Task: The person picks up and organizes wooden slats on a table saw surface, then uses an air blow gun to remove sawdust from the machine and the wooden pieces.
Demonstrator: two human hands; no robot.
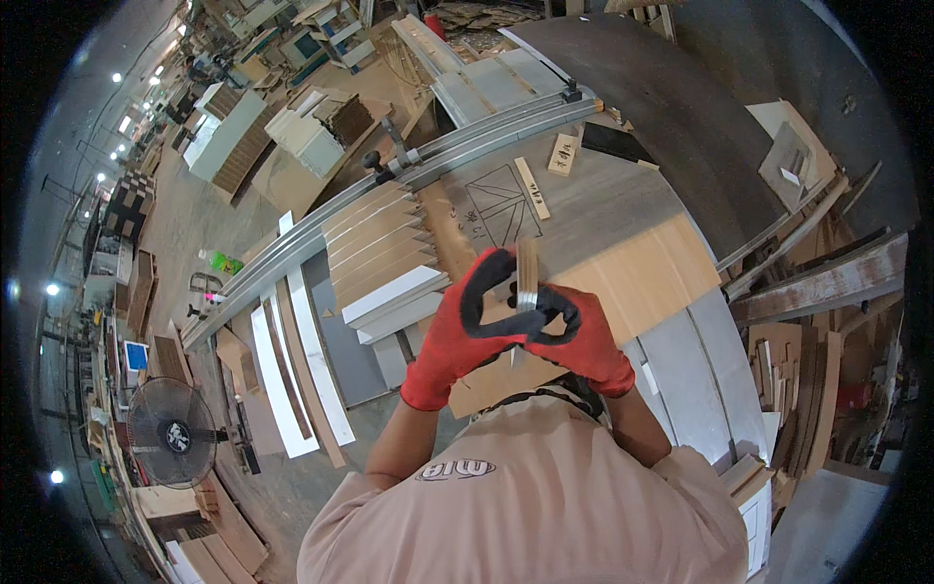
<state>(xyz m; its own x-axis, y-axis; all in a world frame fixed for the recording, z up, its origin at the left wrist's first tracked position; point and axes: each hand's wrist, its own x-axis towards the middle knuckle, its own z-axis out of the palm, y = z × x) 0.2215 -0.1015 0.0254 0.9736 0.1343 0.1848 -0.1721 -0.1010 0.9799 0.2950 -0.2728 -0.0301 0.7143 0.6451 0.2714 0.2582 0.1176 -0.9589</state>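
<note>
In front of my chest I hold a narrow, upright brown piece with a shiny, silvery lower part (526, 268); its exact kind is hard to make out. My left hand (457, 336), in a red glove with a black palm, curls toward it with the thumb against its lower end. Gloved the same way, my right hand (586, 336) closes round it from the other side, and its fingers partly hide the lower end. Left of my hands lies a stack of tan panels with white edges (384, 268). Beneath them is a light wood board (642, 268).
A long metal rail (467, 144) with a clamp-like fitting (394, 161) crosses the worktable. Two small wooden pieces (562, 154) and a black block (615, 142) lie beyond my hands. White strips (282, 384) rest at left, near a floor fan (175, 433).
</note>
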